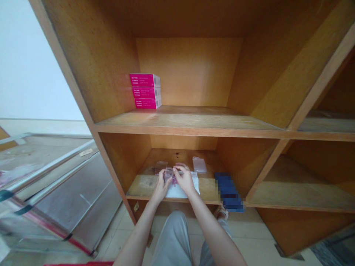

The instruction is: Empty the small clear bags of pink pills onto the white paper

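Observation:
In the lower shelf compartment, my left hand (161,187) is closed on a small clear plastic bag (168,173), held upright with a rounded top. My right hand (185,180) is beside it, its fingers bent together and the fingertips at the bag's right edge. Whether they pinch the bag or a small piece is too fine to see. Small pink-red pieces (174,180) show between my hands over a white sheet (177,192). Flat clear bags (199,165) lie to the right behind the sheet, and another clear bag (161,166) lies behind my left hand.
Several pink boxes (145,91) are stacked on the upper shelf (194,120). A blurred-out dark blue object (229,192) overhangs the lower shelf's front edge at right. A metal-framed rack or cart (69,199) stands left of the cabinet. My knee (174,229) is below the shelf.

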